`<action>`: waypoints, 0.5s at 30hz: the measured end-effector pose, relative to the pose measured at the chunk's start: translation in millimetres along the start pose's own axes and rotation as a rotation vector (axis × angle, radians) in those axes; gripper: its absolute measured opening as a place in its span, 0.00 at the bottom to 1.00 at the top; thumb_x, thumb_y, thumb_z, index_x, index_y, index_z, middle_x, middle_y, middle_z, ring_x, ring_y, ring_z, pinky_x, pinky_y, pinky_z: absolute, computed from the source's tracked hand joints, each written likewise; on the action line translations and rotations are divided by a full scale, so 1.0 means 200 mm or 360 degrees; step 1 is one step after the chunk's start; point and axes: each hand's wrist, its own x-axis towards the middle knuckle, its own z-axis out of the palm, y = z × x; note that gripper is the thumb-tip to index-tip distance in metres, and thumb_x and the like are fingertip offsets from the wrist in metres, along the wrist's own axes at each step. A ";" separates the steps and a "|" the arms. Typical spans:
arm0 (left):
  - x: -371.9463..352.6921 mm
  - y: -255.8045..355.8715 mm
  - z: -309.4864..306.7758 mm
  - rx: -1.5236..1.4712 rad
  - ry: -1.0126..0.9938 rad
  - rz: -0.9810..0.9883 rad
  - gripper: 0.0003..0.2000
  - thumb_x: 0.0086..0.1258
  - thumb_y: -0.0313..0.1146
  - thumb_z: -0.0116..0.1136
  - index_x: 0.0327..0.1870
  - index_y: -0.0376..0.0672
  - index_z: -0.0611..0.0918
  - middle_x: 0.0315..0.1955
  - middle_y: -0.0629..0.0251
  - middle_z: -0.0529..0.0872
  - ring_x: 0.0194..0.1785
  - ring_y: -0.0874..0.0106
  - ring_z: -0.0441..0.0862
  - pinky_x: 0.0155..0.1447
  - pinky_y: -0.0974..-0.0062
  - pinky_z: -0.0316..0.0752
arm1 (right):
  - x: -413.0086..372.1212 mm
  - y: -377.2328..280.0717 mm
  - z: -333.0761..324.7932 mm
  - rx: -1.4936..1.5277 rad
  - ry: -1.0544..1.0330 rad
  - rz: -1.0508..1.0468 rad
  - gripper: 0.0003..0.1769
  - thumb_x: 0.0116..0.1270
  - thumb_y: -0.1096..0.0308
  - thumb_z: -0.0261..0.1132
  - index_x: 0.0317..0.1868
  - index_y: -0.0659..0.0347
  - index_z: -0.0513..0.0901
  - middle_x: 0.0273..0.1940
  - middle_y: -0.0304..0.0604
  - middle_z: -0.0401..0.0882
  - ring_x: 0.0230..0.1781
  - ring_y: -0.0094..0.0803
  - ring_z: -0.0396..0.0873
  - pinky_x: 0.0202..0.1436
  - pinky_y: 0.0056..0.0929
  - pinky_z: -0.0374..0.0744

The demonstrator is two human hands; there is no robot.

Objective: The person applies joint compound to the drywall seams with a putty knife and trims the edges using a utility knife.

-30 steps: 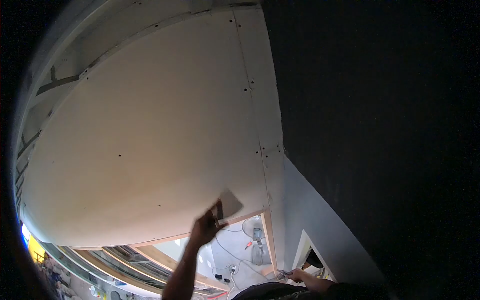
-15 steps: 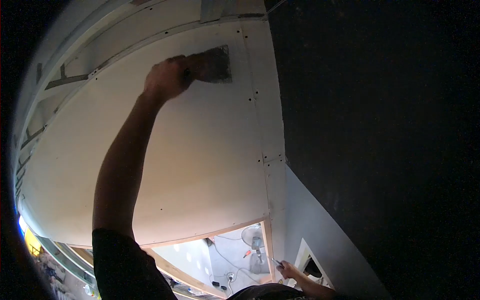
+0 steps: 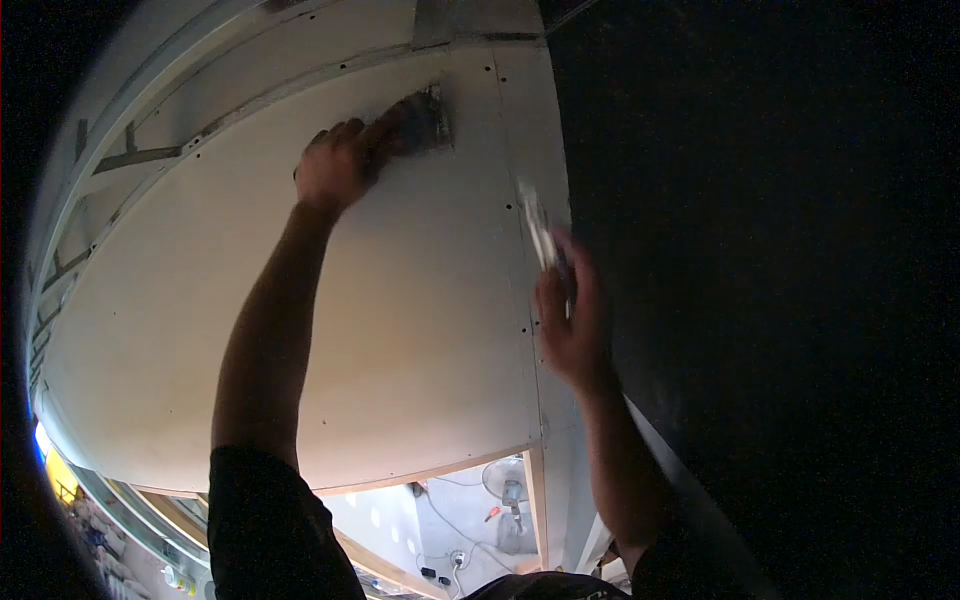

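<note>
My left hand (image 3: 338,168), raised high at the end of a stretched arm, is wrapped round the handle of a wide putty knife (image 3: 425,122). Its dark blade lies over the upper part of a pale plasterboard panel (image 3: 380,300), and light filler shows along the blade's edge. My right hand (image 3: 575,315) is closed on a second putty knife (image 3: 539,228), blurred by motion and seen nearly edge-on, with whitish material on it. This knife points up beside the board joint (image 3: 518,262), where dark screw heads run along both sides.
A dark surface (image 3: 760,250) fills the right side. Metal framing (image 3: 140,158) curves along the upper left. Below the panel, a wood-framed opening (image 3: 536,500) shows a fan (image 3: 512,490), cables and an orange-red object (image 3: 492,514) on the floor.
My right hand has risen from low at the right to the board joint, bringing its putty knife up. My left hand's knife has turned slightly and shifted a little left along the panel.
</note>
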 end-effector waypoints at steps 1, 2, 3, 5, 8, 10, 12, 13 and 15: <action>-0.05 -0.03 0.05 0.0044 0.0204 0.0174 0.20 0.72 0.45 0.61 0.66 0.66 0.79 0.36 0.66 0.83 0.41 0.63 0.82 0.49 0.59 0.78 | 0.21 -0.03 0.03 0.0010 0.0123 -0.0249 0.22 0.78 0.71 0.54 0.70 0.61 0.67 0.63 0.59 0.76 0.58 0.52 0.82 0.58 0.43 0.80; -0.09 -0.04 0.08 0.0069 0.0300 0.0209 0.21 0.73 0.45 0.61 0.66 0.68 0.79 0.36 0.68 0.82 0.41 0.65 0.82 0.49 0.61 0.77 | 0.40 -0.05 0.07 0.0017 0.0245 -0.0496 0.22 0.77 0.73 0.54 0.70 0.59 0.69 0.62 0.60 0.77 0.58 0.53 0.82 0.58 0.44 0.81; -0.13 -0.05 0.10 0.0096 0.0401 0.0244 0.21 0.73 0.45 0.61 0.66 0.70 0.78 0.35 0.71 0.82 0.42 0.67 0.81 0.50 0.63 0.76 | 0.56 -0.04 0.12 -0.0109 0.0327 -0.0535 0.22 0.76 0.72 0.55 0.69 0.57 0.70 0.58 0.60 0.79 0.55 0.54 0.83 0.56 0.45 0.82; -0.20 -0.03 0.09 0.0127 0.0390 0.0190 0.21 0.73 0.45 0.61 0.67 0.72 0.78 0.35 0.72 0.81 0.42 0.68 0.80 0.50 0.64 0.76 | 0.79 -0.02 0.18 -0.0235 0.0418 -0.0591 0.22 0.75 0.72 0.56 0.68 0.55 0.71 0.55 0.61 0.82 0.51 0.55 0.85 0.53 0.46 0.83; -0.23 -0.02 0.12 0.0180 0.0393 0.0116 0.23 0.72 0.47 0.61 0.68 0.75 0.76 0.35 0.75 0.81 0.42 0.71 0.79 0.50 0.65 0.75 | 0.95 -0.01 0.22 -0.0280 0.0129 -0.0052 0.21 0.79 0.68 0.54 0.69 0.55 0.70 0.63 0.56 0.78 0.64 0.53 0.78 0.63 0.45 0.79; -0.22 -0.03 0.14 0.0225 0.0404 0.0079 0.24 0.72 0.48 0.61 0.69 0.77 0.75 0.35 0.76 0.80 0.41 0.72 0.79 0.49 0.66 0.75 | 0.98 0.02 0.25 -0.0327 0.0161 -0.0075 0.21 0.78 0.68 0.55 0.69 0.55 0.70 0.63 0.57 0.77 0.63 0.54 0.79 0.63 0.45 0.78; -0.23 -0.04 0.15 0.0162 0.0489 0.0149 0.25 0.71 0.49 0.62 0.70 0.78 0.74 0.35 0.76 0.80 0.41 0.73 0.79 0.49 0.68 0.74 | 1.04 0.13 0.32 -0.0366 0.0294 -0.0260 0.22 0.75 0.70 0.57 0.67 0.53 0.71 0.52 0.57 0.82 0.51 0.55 0.83 0.53 0.47 0.81; -0.23 -0.01 0.13 0.0158 0.0491 0.0160 0.25 0.71 0.49 0.62 0.70 0.78 0.74 0.35 0.76 0.80 0.41 0.73 0.79 0.49 0.68 0.74 | 1.03 0.19 0.31 -0.0409 0.0450 -0.0445 0.23 0.71 0.71 0.60 0.66 0.51 0.72 0.41 0.57 0.87 0.40 0.57 0.87 0.44 0.49 0.83; -0.24 0.03 0.10 0.0120 0.0500 0.0177 0.25 0.70 0.50 0.63 0.69 0.78 0.75 0.35 0.77 0.80 0.40 0.73 0.79 0.48 0.70 0.74 | 1.00 0.16 0.29 -0.0439 0.0428 -0.0377 0.24 0.71 0.71 0.60 0.66 0.51 0.72 0.42 0.58 0.87 0.40 0.57 0.86 0.44 0.50 0.83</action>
